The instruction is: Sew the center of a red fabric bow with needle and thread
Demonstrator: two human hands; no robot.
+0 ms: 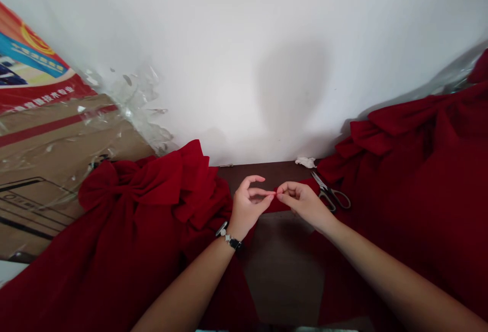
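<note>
1. Head view: at the far left we see a cardboard box [49, 133] with a bright printed panel, and clear plastic wrap [147, 111] bunched at its edge against the white wall [213, 42].
2. Next to it we find a big red bow [131, 187] on red cloth, with more folded red loops [202, 189] gathered at its right side.
3. Our left hand [249, 205] comes in past these loops, with a dark-banded bracelet [232, 242] on the wrist. Its grip is together at the tips of thumb and one finger, while another finger curves up free.
4. Between the fingertips of our two hands we make out a small red bit [275, 194], too small to name; both grips appear clamped on it.
5. Below and behind it, a flat red strip [280, 206] lies across the dark brown worktop [284, 266].
6. Our right hand [303, 202] meets the left from the other side, thumb and forefinger pinched together.
7. Beyond it we see a crumpled white scrap [305, 162] near the wall, and scissors [331, 192] just beside our right hand.
8. At the far right, a large heap of red fabric [419, 179] rises along the wall.
</note>
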